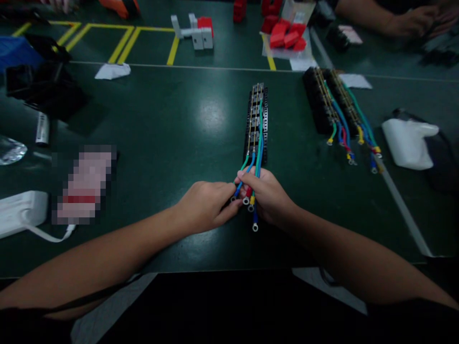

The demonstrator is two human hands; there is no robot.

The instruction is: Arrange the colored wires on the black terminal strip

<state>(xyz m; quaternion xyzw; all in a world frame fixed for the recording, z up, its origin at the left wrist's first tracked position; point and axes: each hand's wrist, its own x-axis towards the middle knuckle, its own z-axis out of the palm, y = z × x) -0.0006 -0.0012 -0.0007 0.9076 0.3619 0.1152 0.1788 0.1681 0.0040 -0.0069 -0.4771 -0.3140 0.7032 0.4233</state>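
A long black strip assembly (256,119) with brass-coloured rods lies on the green table in front of me, pointing away. Green and blue wires (260,143) run from it toward me and end in ring terminals (251,207) with blue, red and yellow sleeves. My right hand (270,193) is closed around the bundle of wires, thumb on top. On the other side, my left hand (210,205) pinches a wire with a blue-sleeved ring terminal (234,198) between thumb and fingers. The fingertips of both hands nearly meet.
Two similar wired strips (328,102) lie at the right, near a white object (409,143). A blurred phone (86,184), a white power strip (23,210) and black holders (43,88) are at the left. Red parts (287,36) and a co-worker's hands (416,21) are beyond.
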